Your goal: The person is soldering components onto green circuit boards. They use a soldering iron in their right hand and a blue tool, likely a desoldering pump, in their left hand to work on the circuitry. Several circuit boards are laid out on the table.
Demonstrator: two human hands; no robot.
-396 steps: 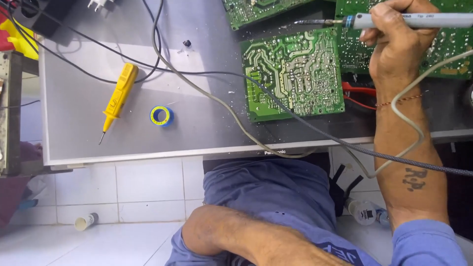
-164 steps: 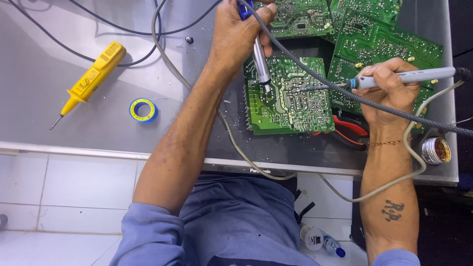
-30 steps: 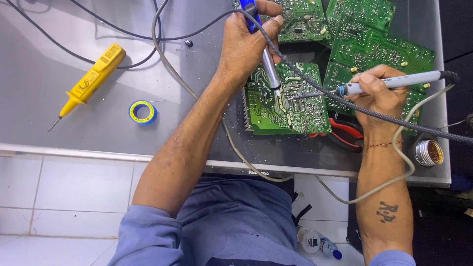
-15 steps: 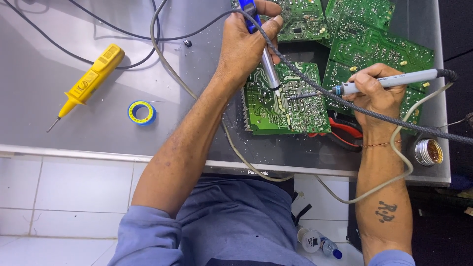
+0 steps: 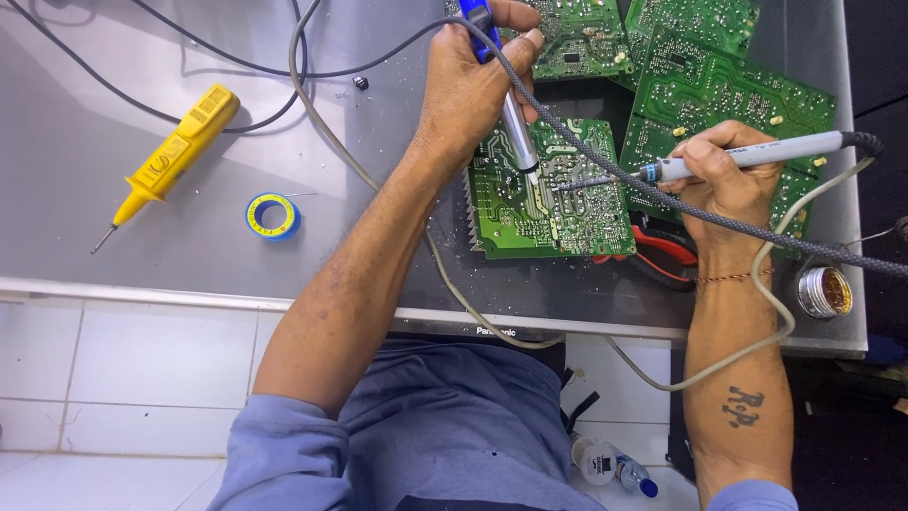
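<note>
Toward the far right of the desk, you have both hands over the green circuit board that lies solder side up, just beside the near edge. Your left hand has its grip wrapped around a desoldering pump with a blue top and metal barrel, held steeply so its nozzle meets the board near the middle. Your right hand has its grip closed on a grey soldering iron, held almost level, its tip coming in from the right to nearly the same spot as the pump's nozzle.

Judging by this, you are mid-way through working a single joint: both tools are on it and neither is lifted away. Whether the solder there is already cleared is too small to tell, and no loose component shows beside the board.

Two more green boards lie along the far edge, with red-handled pliers partly under the near board. A round tin of flux sits at the near right corner. Well to the left lie a yellow tester screwdriver and a small blue-and-yellow roll of tape, both untouched.
</note>
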